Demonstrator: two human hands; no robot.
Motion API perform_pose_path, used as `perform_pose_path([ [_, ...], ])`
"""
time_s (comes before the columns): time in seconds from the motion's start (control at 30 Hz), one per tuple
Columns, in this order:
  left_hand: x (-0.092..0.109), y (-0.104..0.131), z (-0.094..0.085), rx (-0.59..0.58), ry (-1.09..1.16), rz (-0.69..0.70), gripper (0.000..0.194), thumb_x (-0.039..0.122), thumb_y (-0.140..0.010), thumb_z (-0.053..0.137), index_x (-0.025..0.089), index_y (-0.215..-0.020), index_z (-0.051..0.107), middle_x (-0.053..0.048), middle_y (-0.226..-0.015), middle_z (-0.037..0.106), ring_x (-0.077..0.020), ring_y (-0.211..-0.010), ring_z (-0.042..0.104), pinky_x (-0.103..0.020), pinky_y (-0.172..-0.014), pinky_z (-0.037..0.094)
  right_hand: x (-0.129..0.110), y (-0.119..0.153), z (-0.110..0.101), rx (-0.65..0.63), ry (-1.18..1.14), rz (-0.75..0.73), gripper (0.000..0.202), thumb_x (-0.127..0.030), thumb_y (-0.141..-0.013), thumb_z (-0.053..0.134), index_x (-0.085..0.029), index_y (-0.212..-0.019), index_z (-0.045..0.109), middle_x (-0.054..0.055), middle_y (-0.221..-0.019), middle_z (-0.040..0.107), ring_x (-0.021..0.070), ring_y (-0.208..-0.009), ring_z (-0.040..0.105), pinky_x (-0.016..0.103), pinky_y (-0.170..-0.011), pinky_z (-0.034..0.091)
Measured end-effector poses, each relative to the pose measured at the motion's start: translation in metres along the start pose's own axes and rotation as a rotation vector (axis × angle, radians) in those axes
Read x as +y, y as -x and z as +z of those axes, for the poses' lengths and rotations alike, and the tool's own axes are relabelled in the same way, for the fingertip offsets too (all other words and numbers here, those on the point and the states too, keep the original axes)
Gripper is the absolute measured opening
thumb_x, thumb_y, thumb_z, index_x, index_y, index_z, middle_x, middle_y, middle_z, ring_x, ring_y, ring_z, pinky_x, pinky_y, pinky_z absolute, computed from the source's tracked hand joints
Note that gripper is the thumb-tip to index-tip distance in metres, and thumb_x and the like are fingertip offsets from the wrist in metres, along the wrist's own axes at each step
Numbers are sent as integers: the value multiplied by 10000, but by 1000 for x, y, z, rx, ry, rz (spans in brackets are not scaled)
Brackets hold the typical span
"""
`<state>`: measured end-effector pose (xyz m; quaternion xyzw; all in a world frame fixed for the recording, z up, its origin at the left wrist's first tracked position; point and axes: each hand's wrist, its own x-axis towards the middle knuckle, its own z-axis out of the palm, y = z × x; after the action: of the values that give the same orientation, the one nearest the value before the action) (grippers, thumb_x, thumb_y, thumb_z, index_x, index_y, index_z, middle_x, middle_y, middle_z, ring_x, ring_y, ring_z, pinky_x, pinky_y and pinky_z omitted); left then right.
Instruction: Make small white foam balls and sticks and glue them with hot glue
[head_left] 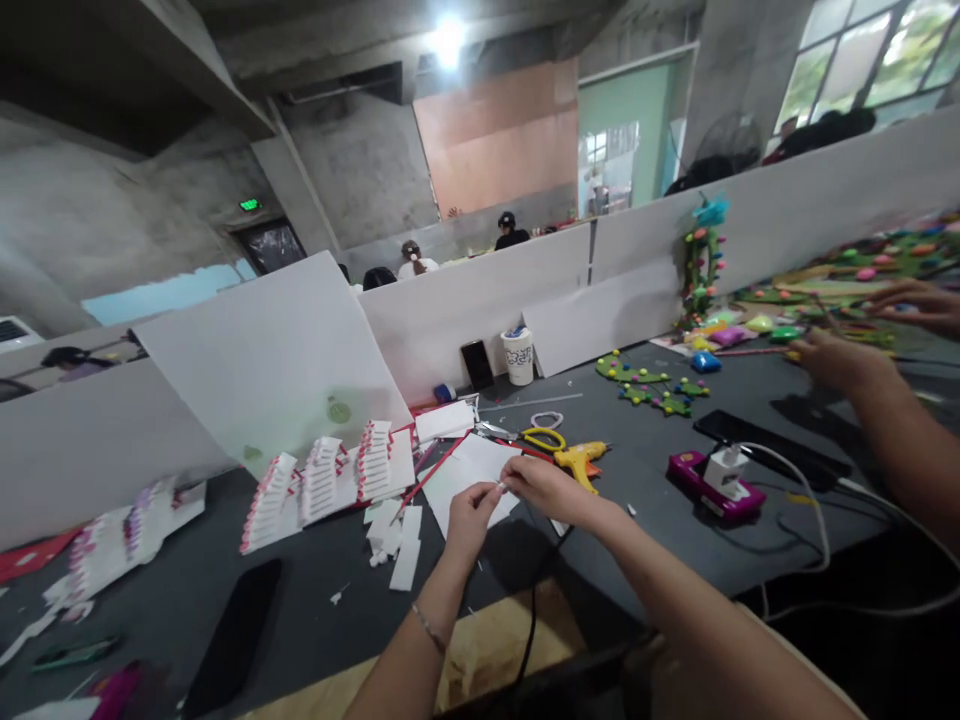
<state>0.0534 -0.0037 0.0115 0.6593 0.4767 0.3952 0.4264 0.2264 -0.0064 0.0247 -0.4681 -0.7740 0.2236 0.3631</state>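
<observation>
My left hand (472,515) and my right hand (546,488) meet at the fingertips over a white sheet of paper (457,475). Both are closed in a pinch on a small white piece (501,485), too small to make out its kind. Just beyond my right hand lies a yellow hot glue gun (582,462), with yellow-handled scissors (541,438) beside it. Cut white paper pieces (405,550) lie to the left of my left hand. Farther left, rows of small white pieces with red ends (375,462) are lined up on cards.
A white cup (518,357) and a phone (477,365) stand by the white partition (472,315). At right are a purple power strip (712,485) with a white cable and a co-worker's hands (847,360) among green decorations. A dark phone (234,635) lies front left.
</observation>
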Motion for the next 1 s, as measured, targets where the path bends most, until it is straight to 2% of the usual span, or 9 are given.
perform_pose_path([
  [0.1, -8, 0, 1, 3, 131, -68, 625, 698, -694, 559, 111, -850, 706, 90, -423, 284, -74, -420, 236, -227, -449, 183, 3, -1, 5, 35, -172, 14, 258, -261, -926, 372, -180, -840, 602, 34, -730, 648, 147, -672, 605, 266, -644, 477],
  [0.17, -12, 0, 0, 0, 206, -101, 679, 729, -678, 549, 98, -876, 703, 110, -411, 227, -59, -403, 167, -226, -437, 134, 5, -1, 10, 43, -269, 30, 271, -342, -912, 399, -176, -893, 612, 46, -778, 669, 151, -685, 628, 276, -644, 500],
  [0.33, -15, 3, -2, -22, 358, -129, 638, 702, -661, 599, 108, -867, 709, 108, -406, 257, -50, -397, 165, -231, -438, 105, 3, 2, 21, 35, -397, 88, 348, -482, -808, 558, -171, -945, 634, 42, -769, 672, 170, -705, 647, 298, -661, 521],
  [0.57, -16, 9, 4, -65, 493, -128, 505, 593, -690, 654, 109, -816, 729, 100, -403, 266, -57, -424, 186, -244, -456, 105, 1, 9, 26, 66, -372, 184, 430, -568, -724, 639, -171, -885, 680, 46, -755, 671, 168, -681, 606, 298, -634, 495],
  [0.8, -19, 10, 8, -65, 523, -116, 421, 503, -710, 658, 102, -812, 737, 82, -432, 328, -65, -457, 226, -239, -472, 148, 1, 16, 24, 143, -303, 209, 347, -523, -764, 628, -179, -761, 669, 28, -658, 638, 151, -614, 539, 284, -590, 453],
  [1.0, -19, 10, 15, -40, 538, -77, 379, 483, -690, 688, 124, -808, 714, 48, -516, 482, -76, -491, 334, -223, -499, 238, -5, 18, 27, 251, -187, 192, 271, -461, -772, 602, -197, -715, 605, 14, -645, 611, 155, -596, 533, 293, -585, 448],
])
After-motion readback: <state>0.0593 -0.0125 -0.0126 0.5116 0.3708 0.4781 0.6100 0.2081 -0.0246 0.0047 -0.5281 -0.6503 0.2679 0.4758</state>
